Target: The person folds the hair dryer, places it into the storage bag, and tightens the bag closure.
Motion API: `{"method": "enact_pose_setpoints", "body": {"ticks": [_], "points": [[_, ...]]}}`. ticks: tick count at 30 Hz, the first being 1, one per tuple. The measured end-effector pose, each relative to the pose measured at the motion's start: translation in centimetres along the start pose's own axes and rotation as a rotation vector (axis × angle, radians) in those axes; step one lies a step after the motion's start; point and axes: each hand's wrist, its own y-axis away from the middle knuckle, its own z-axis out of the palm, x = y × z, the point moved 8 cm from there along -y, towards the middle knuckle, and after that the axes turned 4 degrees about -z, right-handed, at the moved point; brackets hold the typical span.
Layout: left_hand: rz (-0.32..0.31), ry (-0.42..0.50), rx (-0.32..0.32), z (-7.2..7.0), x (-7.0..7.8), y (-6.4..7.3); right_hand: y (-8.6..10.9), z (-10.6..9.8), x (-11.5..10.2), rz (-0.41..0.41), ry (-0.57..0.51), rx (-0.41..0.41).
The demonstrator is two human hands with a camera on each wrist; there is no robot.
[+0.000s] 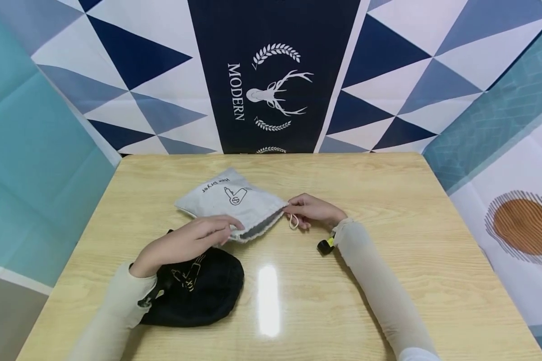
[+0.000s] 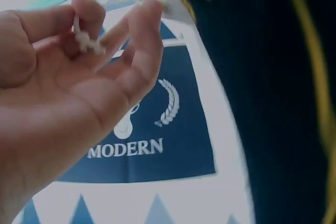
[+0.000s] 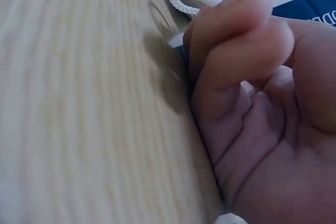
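A light grey drawstring bag [image 1: 212,203], printed "Hair Dryer" with a dryer outline, lies on the table with its mouth slightly parted toward me. My left hand [image 1: 191,243] is at the mouth's left corner. In the left wrist view its thumb and a finger pinch a knotted white cord [image 2: 86,43]. The mouth's right corner is pinched by my right hand [image 1: 315,210], where a white cord loop [image 1: 293,221] hangs out. Other fingers of this hand are curled in the right wrist view. Whatever the bag contains is hidden.
Under my left forearm lies a black pouch [image 1: 217,296] with a gold dryer print. Patterned cloth [image 1: 273,30] rises behind the wooden table [image 1: 343,311]. Small black-and-yellow wrist gear [image 1: 326,245] hangs by the right cuff.
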Motion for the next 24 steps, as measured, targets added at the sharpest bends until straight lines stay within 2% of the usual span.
{"method": "enact_pose_setpoints", "body": {"ticks": [3,5,8,10,14,16,24], "points": [[0.057,0.092,-0.126,1.0,0.2,0.5,0.0,0.2,0.0,-0.002,0.011,0.009],[0.091,0.090,-0.198,1.7,0.3,0.8,0.0,0.2,0.1,-0.002,0.019,0.014],[0.092,0.064,-0.237,2.1,0.3,0.9,0.1,0.1,0.1,-0.005,0.037,0.018],[0.070,0.051,-0.226,2.0,0.1,0.9,0.0,0.0,0.1,-0.009,0.054,0.013],[0.005,0.062,-0.155,1.2,-0.6,1.0,-0.1,-0.2,0.1,-0.026,0.064,-0.018],[-0.012,0.067,-0.126,0.6,-1.0,1.1,0.0,-0.4,0.3,-0.030,0.034,-0.023],[-0.068,0.071,-0.043,-1.2,-2.2,1.6,0.1,-1.9,0.4,-0.044,-0.173,0.100]]}}
